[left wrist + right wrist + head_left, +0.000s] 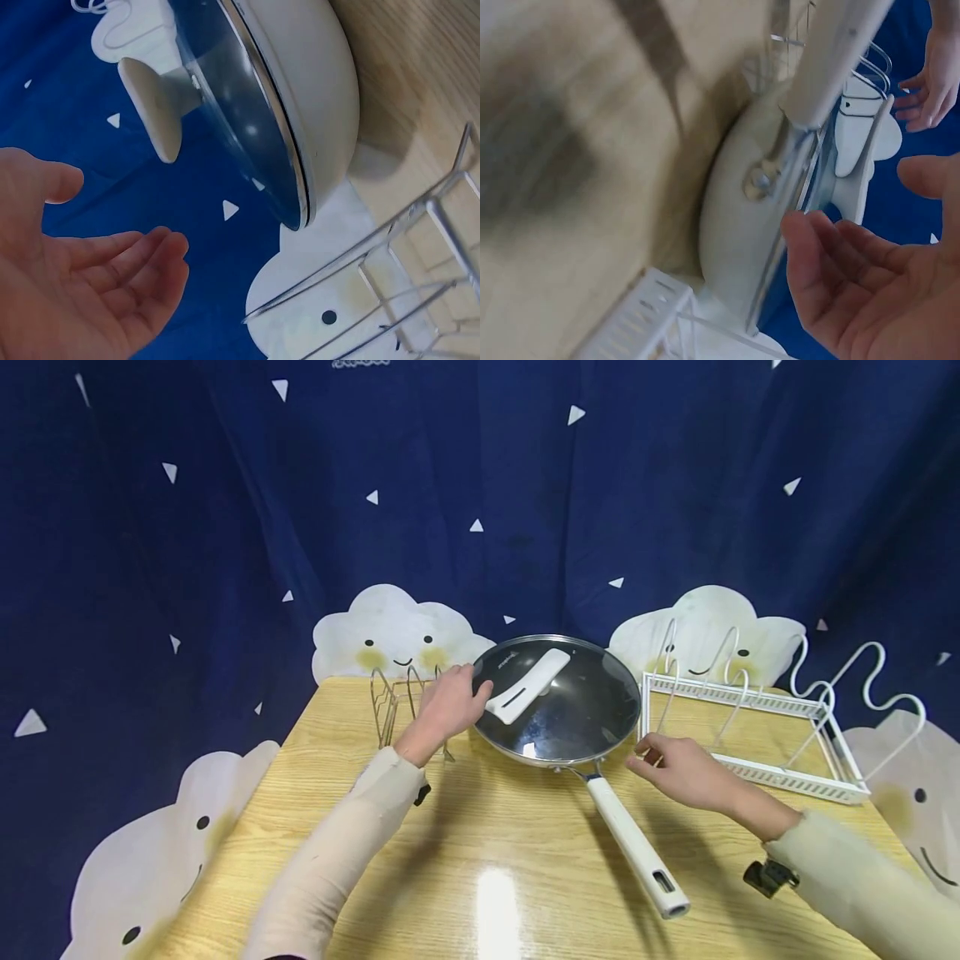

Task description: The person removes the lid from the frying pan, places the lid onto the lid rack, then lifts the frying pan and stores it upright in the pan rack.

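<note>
A cream frying pan [727, 195] with a long white handle [630, 839] sits on the wooden table, its handle pointing toward me. A dark glass lid [592, 702] with a metal rim covers it. The lid carries a long white slotted knob [528, 687], also seen side-on in the left wrist view. My left hand [453, 700] hovers by the lid's left edge, fingers loosely bent and holding nothing; the left wrist view shows it apart from the knob. Beside the pan's right edge is my right hand [686, 770], fingers relaxed, nothing in its grasp.
A metal wire rack [386, 706] stands left of the pan, near my left forearm. To the right is a white rack [795, 785] with upright wire dividers and wavy arms. The wooden table [420, 893] backs onto a dark blue curtain [480, 468] with cloud shapes.
</note>
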### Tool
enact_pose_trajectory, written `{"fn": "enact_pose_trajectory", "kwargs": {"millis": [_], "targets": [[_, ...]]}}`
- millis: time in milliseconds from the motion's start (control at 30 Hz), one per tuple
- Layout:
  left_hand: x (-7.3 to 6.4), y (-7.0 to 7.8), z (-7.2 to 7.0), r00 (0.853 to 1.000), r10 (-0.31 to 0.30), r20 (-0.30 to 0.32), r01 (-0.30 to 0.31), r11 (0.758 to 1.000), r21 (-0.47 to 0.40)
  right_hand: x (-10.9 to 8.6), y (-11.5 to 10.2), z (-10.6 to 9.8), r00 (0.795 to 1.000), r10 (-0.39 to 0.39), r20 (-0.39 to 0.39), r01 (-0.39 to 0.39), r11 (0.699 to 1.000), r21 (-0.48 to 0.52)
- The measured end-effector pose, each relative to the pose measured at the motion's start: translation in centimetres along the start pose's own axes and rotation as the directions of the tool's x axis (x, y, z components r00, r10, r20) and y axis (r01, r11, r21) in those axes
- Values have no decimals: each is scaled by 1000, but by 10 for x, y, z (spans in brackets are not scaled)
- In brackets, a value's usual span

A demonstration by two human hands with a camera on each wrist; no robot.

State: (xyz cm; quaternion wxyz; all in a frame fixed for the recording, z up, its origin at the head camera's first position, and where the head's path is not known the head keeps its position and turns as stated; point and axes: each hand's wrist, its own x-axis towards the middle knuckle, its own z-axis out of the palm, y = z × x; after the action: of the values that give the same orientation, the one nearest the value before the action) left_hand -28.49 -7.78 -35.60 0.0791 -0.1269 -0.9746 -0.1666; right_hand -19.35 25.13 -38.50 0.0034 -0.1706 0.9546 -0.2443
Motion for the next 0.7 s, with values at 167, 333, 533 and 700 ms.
{"fn": "enact_pose_trajectory", "kwargs": {"millis": [167,333,533,700], "targets": [[6,4,12,999,-20,44,22,999,-49,-11,0,11,999,9,47,-13,997,74],[9,9,21,997,-7,83,14,997,-82,-24,-5,20,977,66,203,-124,949,288],[11,13,24,993,-25,116,45,984,-172,-38,-12,30,910,156,385,-330,835,440],[16,11,30,977,-58,205,130,924,-360,-47,-14,39,859,163,485,-428,749,505]]}}
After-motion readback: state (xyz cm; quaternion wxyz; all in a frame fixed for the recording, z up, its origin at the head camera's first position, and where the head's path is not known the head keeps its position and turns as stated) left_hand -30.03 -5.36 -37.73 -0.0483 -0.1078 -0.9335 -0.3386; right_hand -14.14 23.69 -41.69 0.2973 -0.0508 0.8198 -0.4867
